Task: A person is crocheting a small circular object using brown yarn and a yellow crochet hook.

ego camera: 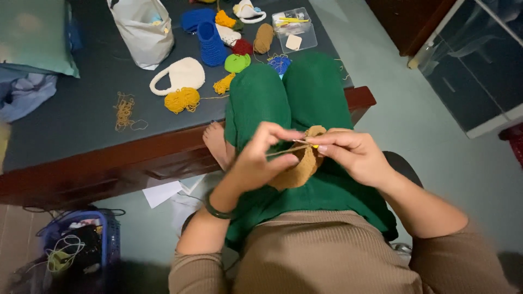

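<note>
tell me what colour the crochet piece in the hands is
Light brown, a tan shade; the crochet piece shows best in the head view, held between the left hand and right hand.

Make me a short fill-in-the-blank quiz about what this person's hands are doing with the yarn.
1. Both hands work a ____-coloured crocheted piece over the lap.
2. The right hand holds a crochet hook with a ____ handle.
3. The left hand wears a dark ____ at the wrist.
4. The cream crocheted bag lies on the ____.

Missing words: brown; yellow; bracelet; table
</note>
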